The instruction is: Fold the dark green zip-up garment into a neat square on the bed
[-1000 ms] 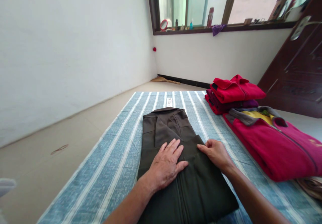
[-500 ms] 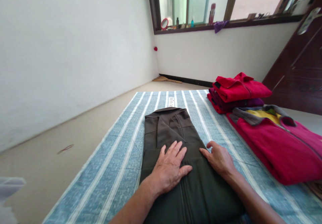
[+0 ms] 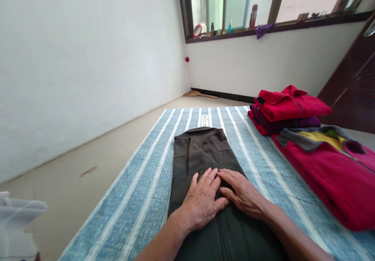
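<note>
A dark olive-brown garment (image 3: 202, 151), folded into a long narrow shape, lies lengthwise on the blue-and-white striped cloth (image 3: 140, 171). Whether it is a jacket or trousers I cannot tell. My left hand (image 3: 200, 200) rests flat on its middle, fingers stretched out and slightly apart. From the right, my right hand (image 3: 244, 194) also lies on the garment, its fingertips meeting the left hand's fingers. Both hands are open and grip nothing. The near end of the garment runs out of the picture below my wrists.
To the right sit a folded pink jacket (image 3: 325, 175) with a grey collar and a pile of folded red and purple clothes (image 3: 293, 104). A dark door (image 3: 351, 85) stands behind them. Small items line the windowsill (image 3: 234, 32). White plastic (image 3: 17, 222) shows at lower left.
My right hand has moved left from the garment's right edge onto its middle, reaching my left hand. The left hand stays on the garment. The view has shifted slightly left.
</note>
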{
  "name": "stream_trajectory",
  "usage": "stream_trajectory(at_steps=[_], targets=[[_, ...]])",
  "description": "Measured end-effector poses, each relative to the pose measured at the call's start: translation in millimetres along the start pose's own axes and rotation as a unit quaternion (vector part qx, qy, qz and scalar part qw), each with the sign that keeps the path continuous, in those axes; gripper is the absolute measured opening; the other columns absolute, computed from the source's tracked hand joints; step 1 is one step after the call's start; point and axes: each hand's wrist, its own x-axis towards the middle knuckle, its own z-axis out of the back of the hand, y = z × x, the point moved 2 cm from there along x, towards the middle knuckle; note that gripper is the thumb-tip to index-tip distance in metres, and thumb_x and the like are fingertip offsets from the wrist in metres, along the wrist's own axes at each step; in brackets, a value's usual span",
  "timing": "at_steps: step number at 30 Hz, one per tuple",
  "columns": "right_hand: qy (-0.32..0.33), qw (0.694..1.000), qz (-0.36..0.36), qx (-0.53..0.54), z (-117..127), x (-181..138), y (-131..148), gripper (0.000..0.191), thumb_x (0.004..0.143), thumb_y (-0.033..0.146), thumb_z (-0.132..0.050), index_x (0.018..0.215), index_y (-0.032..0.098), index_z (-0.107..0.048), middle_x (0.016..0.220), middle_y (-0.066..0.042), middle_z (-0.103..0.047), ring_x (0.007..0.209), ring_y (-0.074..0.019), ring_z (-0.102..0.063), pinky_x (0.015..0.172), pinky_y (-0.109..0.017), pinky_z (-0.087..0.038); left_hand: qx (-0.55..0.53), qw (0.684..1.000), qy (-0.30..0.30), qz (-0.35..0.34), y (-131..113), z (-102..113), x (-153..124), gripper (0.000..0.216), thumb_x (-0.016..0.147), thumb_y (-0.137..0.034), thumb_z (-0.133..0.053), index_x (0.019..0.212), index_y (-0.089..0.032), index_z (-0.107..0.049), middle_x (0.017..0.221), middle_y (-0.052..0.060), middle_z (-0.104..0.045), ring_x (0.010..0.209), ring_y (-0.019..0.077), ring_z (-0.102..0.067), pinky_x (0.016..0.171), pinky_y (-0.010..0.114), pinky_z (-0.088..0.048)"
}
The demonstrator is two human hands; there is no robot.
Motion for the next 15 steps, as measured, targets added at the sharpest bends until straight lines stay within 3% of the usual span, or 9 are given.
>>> stream_trajectory(at_steps=[8,11,15], targets=[[-0.012,1.000,0.001,0.001,-8.6,-4.4,-12.0,0.045,0.093,0.036,-0.045,0.134,0.018,-0.047,0.137,-0.010,-0.051,0.127,-0.0226,-0.044,0.107,-0.043,-0.034,-0.024,1.000,-0.008,-0.014,5.8,4.6,-1.3,0.061,0.090,-0.051,-0.046,0.142,-0.023,-0.034,0.152,0.010,-0.029,0.140,0.0267,-0.023,0.112,0.055,-0.020],[-0.015,1.000,-0.005,-0.009,-7.0,-5.2,-9.1,0.044,0.093,0.039,-0.044,0.131,0.016,-0.050,0.136,-0.011,-0.051,0.127,-0.0240,-0.045,0.107,-0.044,-0.034,-0.034,0.997,-0.070,-0.015,21.2,6.6,-4.8,0.056,0.090,-0.049,-0.046,0.136,-0.018,-0.043,0.147,0.013,-0.038,0.136,0.0248,-0.033,0.111,0.046,-0.029],[-0.014,1.000,-0.001,-0.013,-3.8,-4.3,-5.6,0.043,0.093,0.039,-0.044,0.128,0.016,-0.054,0.135,-0.011,-0.052,0.126,-0.0243,-0.045,0.106,-0.044,-0.036,-0.022,0.983,-0.176,0.053,54.7,8.0,-14.6,0.044,0.089,-0.042,-0.050,0.125,-0.015,-0.054,0.131,0.014,-0.056,0.122,0.0257,-0.050,0.104,0.044,-0.039]])
